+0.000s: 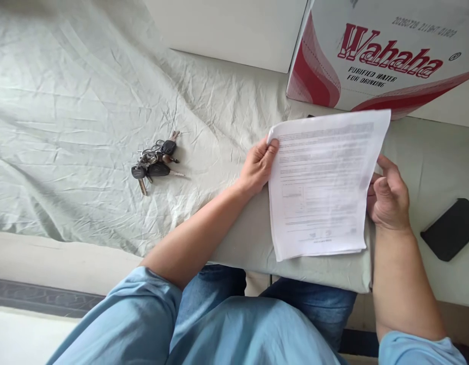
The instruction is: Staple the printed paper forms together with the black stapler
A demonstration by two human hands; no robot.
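Note:
A thin stack of printed white paper sheets (321, 187) is tilted up over the table's front edge, its lines of text facing me. My left hand (259, 165) is closed on the upper left edge, thumb in front and fingers behind. At the right edge is my right hand (390, 195), its thumb and index finger apart and not pinching the paper. Some of its other fingers pass behind the sheets, so whether they touch the back is hidden. The lower edges show more than one sheet.
A bunch of keys (156, 162) lies on the wrinkled pale cloth (86, 126) to the left. A black phone-like object (451, 228) rests at the right. Behind the papers stand a Wahaha water carton (390, 56) and a plain white box (234, 30).

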